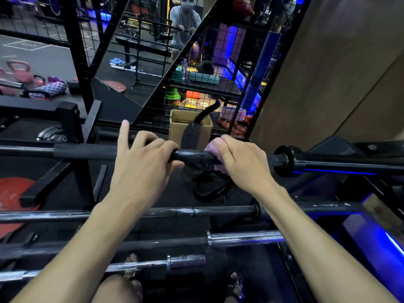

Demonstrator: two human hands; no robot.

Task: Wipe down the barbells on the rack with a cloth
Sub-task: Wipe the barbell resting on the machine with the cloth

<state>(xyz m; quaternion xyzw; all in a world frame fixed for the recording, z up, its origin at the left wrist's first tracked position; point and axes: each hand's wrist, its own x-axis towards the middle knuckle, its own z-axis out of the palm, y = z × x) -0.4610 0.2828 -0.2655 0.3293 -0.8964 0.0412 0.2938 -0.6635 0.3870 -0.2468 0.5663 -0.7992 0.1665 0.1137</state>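
At the top bar of the rack, the left hand point(142, 158) is curling its middle, ring and little fingers over the black barbell point(194, 155), with the thumb tucked beneath and the index finger pointing straight up, clear of the bar. Just beside it, the right hand point(238, 158) is closing its fingers round a pink cloth point(211, 147) and pressing that cloth against the same bar, left of the black collar point(284, 160). Both forearms are reaching forward and slightly inward from the bottom corners, crossing above the lower bars. Four barbells are lying roughly parallel: the gripped one, a second black bar point(196, 212), a third with a chrome sleeve point(244, 237), and a fourth chrome bar point(153, 264). One cardboard box point(190, 127) is standing behind the top bar.
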